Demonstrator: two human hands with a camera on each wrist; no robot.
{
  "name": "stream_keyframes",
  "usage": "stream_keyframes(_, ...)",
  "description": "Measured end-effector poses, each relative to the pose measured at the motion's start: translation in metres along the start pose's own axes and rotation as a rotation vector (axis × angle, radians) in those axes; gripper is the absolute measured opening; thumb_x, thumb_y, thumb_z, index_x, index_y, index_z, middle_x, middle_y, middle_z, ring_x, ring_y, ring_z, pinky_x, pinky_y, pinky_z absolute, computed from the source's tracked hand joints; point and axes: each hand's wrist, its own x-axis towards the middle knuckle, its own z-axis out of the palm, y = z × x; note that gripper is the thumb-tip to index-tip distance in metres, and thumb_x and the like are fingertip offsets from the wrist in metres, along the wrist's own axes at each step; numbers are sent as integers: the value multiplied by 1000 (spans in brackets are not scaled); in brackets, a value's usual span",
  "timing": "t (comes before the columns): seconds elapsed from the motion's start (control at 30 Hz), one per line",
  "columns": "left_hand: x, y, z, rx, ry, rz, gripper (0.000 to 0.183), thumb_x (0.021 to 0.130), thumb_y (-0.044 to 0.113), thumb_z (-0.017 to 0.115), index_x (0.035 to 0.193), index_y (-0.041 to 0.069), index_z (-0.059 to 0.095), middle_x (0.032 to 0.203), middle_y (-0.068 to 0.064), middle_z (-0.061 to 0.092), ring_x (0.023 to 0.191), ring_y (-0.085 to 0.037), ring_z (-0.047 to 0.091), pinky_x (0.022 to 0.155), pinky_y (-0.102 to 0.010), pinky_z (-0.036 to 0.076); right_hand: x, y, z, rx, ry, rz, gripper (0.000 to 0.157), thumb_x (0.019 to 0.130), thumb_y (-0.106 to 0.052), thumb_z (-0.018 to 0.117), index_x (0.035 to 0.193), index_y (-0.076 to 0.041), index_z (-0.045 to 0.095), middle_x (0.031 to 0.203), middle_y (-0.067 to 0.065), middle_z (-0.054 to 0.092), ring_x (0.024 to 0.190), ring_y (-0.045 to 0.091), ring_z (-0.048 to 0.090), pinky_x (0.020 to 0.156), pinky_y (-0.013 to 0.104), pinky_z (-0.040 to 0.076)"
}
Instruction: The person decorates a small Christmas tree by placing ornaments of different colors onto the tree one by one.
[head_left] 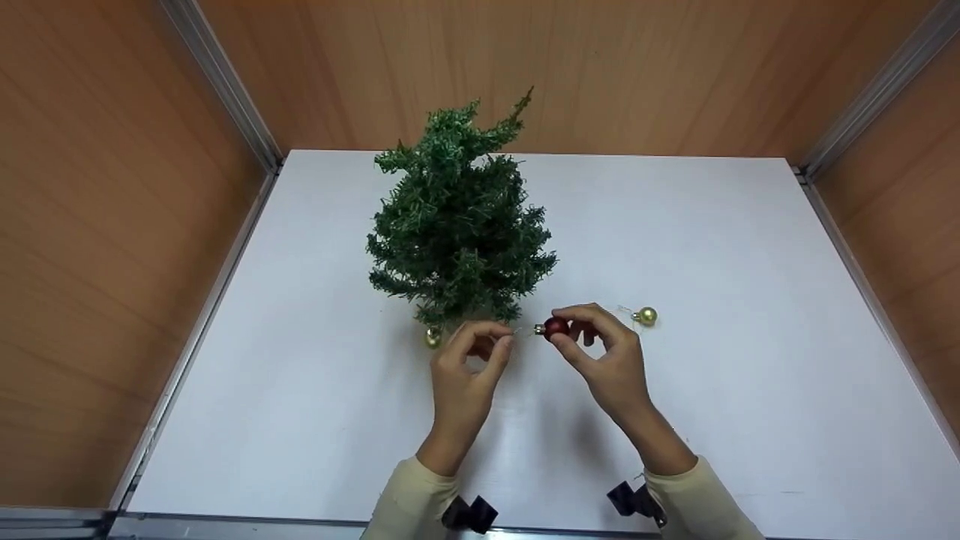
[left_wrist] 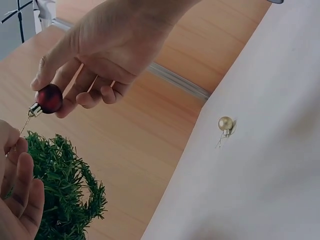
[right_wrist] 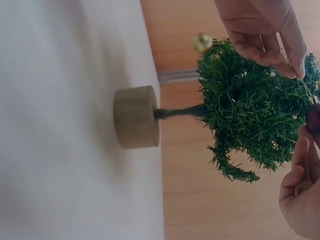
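Between thumb and fingers my right hand (head_left: 616, 369) holds a dark red bauble (head_left: 556, 328) with a gold cap. My left hand (head_left: 466, 375) pinches the bauble's thin gold string, which runs taut to the cap in the left wrist view. Just beyond both hands stands a small artificial Christmas tree (head_left: 465, 217); its round wooden base (right_wrist: 136, 117) shows in the right wrist view. One gold bauble (head_left: 433, 337) hangs from a low branch at the tree's left front.
A second gold bauble (head_left: 647, 316) with a string lies on the white table (head_left: 720, 420), to the right of my right hand. Wooden panels (head_left: 622, 75) with metal rails enclose the table at the back and sides.
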Motion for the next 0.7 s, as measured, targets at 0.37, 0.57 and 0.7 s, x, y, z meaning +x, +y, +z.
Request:
stream_keyframes(0.37, 3, 5, -4, -85, -24, -102, 6, 81, -1, 63, 86, 2, 62, 78, -1, 61, 64, -17, 54, 58, -31, 46, -6, 3, 4, -18, -55, 19, 21, 79, -5, 68, 99, -8, 65, 87, 0, 64, 72, 17, 54, 62, 33, 39)
stream_keyframes(0.57, 5, 8, -5, -112, -43, -125, 5, 82, 0, 63, 87, 1, 62, 78, -2, 61, 65, -19, 54, 59, -33, 46, -12, 5, 9, -14, -85, 36, 22, 79, -7, 69, 101, -9, 64, 88, -1, 64, 73, 16, 54, 62, 33, 40)
stream_keyframes(0.7, 6, 9, -6, -120, -45, -126, 6, 82, -1, 63, 87, 2, 62, 76, -2, 61, 65, -20, 54, 59, -33, 45, -16, 7, 14, 3, -113, 38, 23, 79, -7, 69, 102, -9, 64, 88, 0, 63, 73, 16, 54, 62, 31, 41)
